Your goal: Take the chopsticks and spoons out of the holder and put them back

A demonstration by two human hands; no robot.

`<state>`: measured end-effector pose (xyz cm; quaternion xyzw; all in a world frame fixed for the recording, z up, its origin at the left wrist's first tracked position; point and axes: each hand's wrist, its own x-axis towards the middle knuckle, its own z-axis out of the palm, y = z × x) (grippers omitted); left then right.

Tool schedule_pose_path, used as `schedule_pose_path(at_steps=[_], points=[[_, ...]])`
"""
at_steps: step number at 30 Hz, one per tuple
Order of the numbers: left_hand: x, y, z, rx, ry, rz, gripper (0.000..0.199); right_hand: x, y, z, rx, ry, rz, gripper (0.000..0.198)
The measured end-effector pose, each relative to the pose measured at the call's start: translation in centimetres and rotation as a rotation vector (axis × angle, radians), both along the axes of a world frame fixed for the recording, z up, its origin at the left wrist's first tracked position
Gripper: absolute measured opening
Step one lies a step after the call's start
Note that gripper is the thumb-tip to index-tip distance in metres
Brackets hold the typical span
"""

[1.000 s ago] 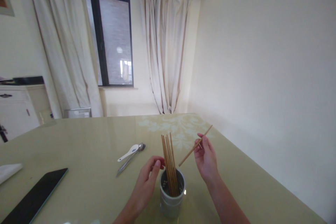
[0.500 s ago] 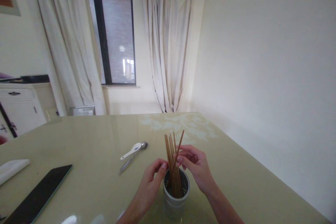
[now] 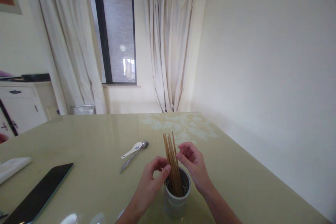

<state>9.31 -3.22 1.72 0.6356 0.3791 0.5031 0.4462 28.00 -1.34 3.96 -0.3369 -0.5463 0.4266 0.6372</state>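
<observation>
A bundle of several brown wooden chopsticks point(image 3: 173, 168) stands in a grey-white cylindrical holder point(image 3: 176, 203), leaning slightly left. My left hand point(image 3: 154, 173) is closed around the left side of the bundle, thumb in front and fingers partly hidden behind it. On the other side, my right hand point(image 3: 193, 162) is beside the chopsticks above the holder's rim, its fingers loosely curled and apart, with nothing seen in them. Farther left on the table lie a white ceramic spoon point(image 3: 133, 149) and a metal spoon point(image 3: 132, 159), their bowls close together.
A dark tablet point(image 3: 39, 194) lies at the left of the glossy green table point(image 3: 99, 143), with a white object point(image 3: 14, 168) behind it. White shapes, partly cut off, show at the bottom edge. A wall point(image 3: 267, 77) borders the table's right side; a white cabinet point(image 3: 23, 108) stands at left.
The tilted chopstick at my right hand now stands in line with the others, and that hand's fingers have come away from it. My left thumb has moved right onto the bundle.
</observation>
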Motion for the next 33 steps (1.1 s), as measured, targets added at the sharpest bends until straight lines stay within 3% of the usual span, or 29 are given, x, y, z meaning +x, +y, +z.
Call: schedule_pose_path(at_steps=[5, 11, 20, 23, 27, 30, 33], points=[[0.0, 0.0, -0.2, 0.028, 0.041, 0.055, 0.035, -0.4, -0.2, -0.2, -0.115, -0.04, 0.124, 0.037], [-0.1, -0.1, 0.3, 0.026, 0.06, 0.04, 0.036, -0.5, -0.4, 0.0, -0.105, -0.074, 0.07, 0.038], [0.1, 0.3, -0.4, -0.025, 0.009, -0.044, 0.043, -0.4, -0.4, 0.2, -0.103, -0.101, 0.115, 0.041], [-0.6, 0.7, 0.0, -0.004, 0.012, -0.009, 0.047, -0.3, -0.2, 0.0, -0.086, -0.111, 0.082, 0.046], [-3.4, 2.4, 0.4, 0.085, 0.237, 0.294, 0.048, 0.0, 0.6, -0.8, -0.067, -0.076, 0.017, 0.056], [-6.3, 3.9, -0.3, 0.205, 0.668, 0.645, 0.035, 0.2, 1.4, -1.5, -0.094, -0.047, -0.011, 0.06], [-8.6, 4.9, -1.3, 0.178, 1.027, 0.824, 0.037, 0.2, 1.9, -1.9, -0.114, -0.052, -0.033, 0.062]])
